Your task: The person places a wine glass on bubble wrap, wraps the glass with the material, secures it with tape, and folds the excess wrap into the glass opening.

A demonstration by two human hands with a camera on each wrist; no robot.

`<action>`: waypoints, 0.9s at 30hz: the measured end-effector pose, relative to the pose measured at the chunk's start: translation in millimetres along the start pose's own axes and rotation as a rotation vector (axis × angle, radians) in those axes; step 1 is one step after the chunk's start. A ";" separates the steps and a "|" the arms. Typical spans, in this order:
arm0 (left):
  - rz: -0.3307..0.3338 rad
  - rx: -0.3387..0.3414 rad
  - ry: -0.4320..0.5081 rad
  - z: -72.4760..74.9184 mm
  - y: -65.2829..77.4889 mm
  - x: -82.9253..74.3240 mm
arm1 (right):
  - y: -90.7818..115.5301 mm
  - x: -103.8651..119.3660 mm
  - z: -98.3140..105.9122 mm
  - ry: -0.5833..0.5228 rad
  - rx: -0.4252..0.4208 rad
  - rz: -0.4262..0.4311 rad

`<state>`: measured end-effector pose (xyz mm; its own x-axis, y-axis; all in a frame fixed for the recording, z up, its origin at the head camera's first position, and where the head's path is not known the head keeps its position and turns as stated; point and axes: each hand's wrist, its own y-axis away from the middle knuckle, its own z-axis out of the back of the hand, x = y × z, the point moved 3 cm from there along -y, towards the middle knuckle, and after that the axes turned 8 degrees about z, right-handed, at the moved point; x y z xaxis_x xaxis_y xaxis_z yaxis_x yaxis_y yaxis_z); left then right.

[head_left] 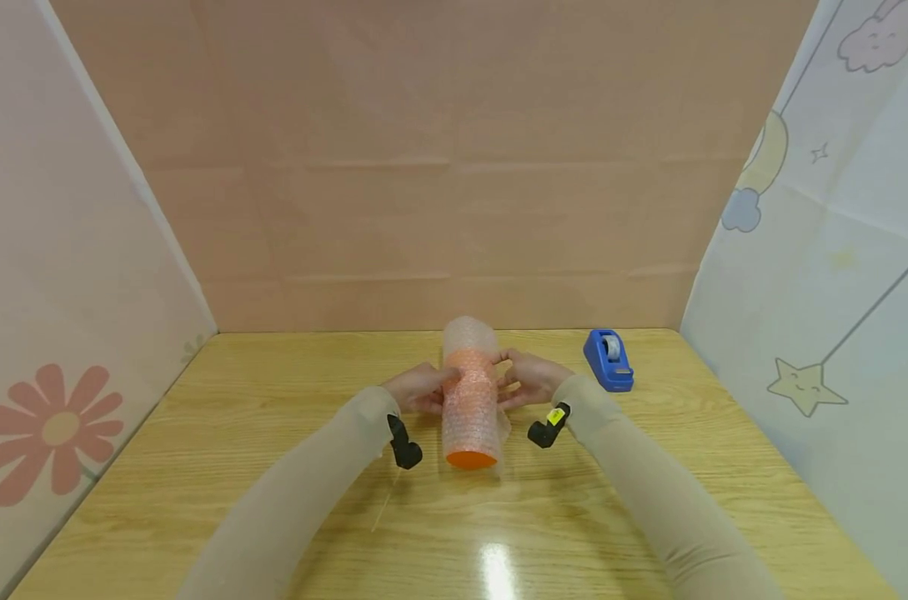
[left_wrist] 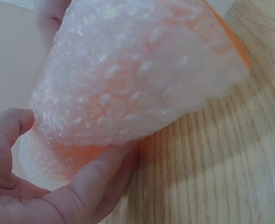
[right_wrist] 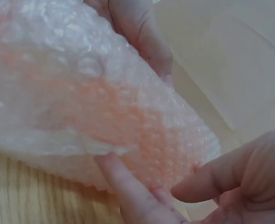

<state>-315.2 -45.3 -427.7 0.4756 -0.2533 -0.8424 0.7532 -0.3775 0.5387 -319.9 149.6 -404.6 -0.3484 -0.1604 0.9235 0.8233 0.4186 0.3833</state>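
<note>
An orange cylinder lies rolled up in clear bubble wrap, with one orange end facing me. On its left side my left hand grips the roll, thumb toward the top and fingers low along the side. From the right, my right hand holds the roll between thumb and fingers. In the right wrist view, a fingertip touches the loose edge of the bubble wrap. The left wrist view has fingers reaching under the overhanging wrap. What the cylinder is beneath the wrap cannot be made out.
A blue tape dispenser with a roll of tape stands at the back right of the wooden table. A brown-pink backdrop rises behind the table, with printed panels left and right.
</note>
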 end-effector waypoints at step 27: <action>-0.001 -0.137 -0.204 2.6 4.2 -7.9 | -8.6 -19.2 5.0 0.013 -0.028 -0.011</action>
<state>-317.1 -47.2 -418.7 0.3835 -0.4325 -0.8160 0.8152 -0.2568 0.5192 -322.5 153.5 -425.7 -0.3523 -0.1762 0.9192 0.8316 0.3917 0.3938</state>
